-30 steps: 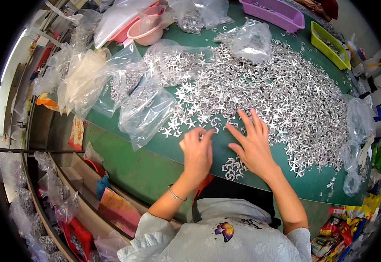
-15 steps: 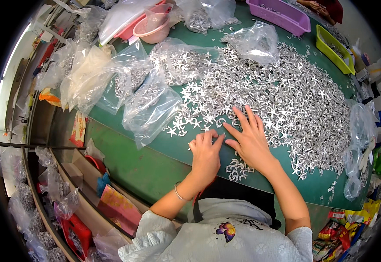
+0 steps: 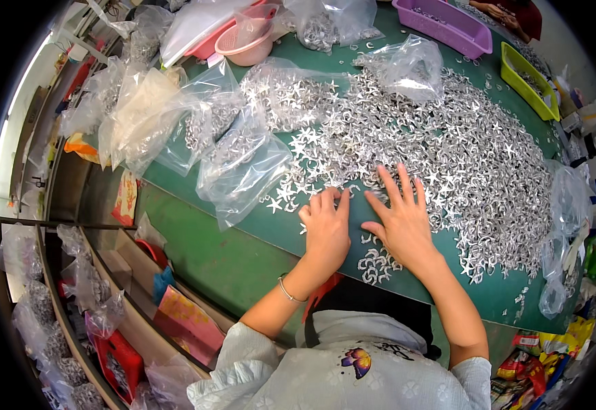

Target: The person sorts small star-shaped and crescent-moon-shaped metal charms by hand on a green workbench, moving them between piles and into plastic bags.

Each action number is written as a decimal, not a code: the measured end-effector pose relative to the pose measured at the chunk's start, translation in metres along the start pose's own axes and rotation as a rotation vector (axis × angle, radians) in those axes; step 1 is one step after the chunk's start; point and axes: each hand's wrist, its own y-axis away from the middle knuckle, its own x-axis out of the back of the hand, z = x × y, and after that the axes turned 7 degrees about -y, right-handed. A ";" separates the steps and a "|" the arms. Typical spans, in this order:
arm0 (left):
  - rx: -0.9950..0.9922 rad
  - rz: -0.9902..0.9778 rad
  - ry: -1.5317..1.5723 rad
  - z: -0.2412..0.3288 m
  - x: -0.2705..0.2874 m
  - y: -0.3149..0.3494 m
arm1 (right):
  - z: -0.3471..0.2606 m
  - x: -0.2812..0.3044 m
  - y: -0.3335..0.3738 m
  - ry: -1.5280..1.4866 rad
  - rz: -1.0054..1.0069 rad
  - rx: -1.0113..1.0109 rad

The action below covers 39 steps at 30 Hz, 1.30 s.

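A wide pile of small silver star and crescent pieces (image 3: 448, 157) covers much of the green table (image 3: 263, 232). My left hand (image 3: 326, 229) is at the pile's near edge, its fingers bent and close together, tips down among the pieces. The thumb and whatever may lie under the fingertips are hidden. To its right, my right hand (image 3: 407, 225) is open, fingers spread, the longer ones reaching over the pile's edge. A small group of silver crescents (image 3: 378, 265) lies near the table's front edge, just left of my right wrist.
Clear plastic bags (image 3: 240, 181) with silver pieces lie left of the pile. Behind stand a pink basket (image 3: 244, 46), a purple tray (image 3: 448, 31) and a lime-green tray (image 3: 530, 89). Another person's hand (image 3: 495, 10) is at the far right. Shelves (image 3: 134, 314) hold bags at lower left.
My left hand has moved forward to the pile's edge, away from the right hand's fingertips. My right hand has shifted slightly right with its fingers spread. The whole view has shifted a little.
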 end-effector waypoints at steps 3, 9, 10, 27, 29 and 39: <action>-0.002 -0.029 0.045 0.003 0.009 0.012 | 0.009 0.009 0.018 0.032 -0.031 -0.090; -0.055 -0.094 0.258 0.020 0.012 0.036 | 0.001 0.005 0.002 -0.066 0.049 0.018; -0.056 -0.089 0.282 0.022 0.013 0.036 | 0.002 0.000 -0.005 -0.065 0.057 0.033; -0.005 -0.069 0.271 0.022 0.010 0.022 | 0.020 0.001 0.017 -0.030 0.061 -0.075; 0.004 -0.061 0.256 0.018 0.010 0.023 | 0.014 0.011 0.026 -0.073 -0.024 -0.074; -0.044 -0.034 0.244 0.024 0.005 0.003 | 0.020 -0.001 0.019 0.016 0.114 -0.132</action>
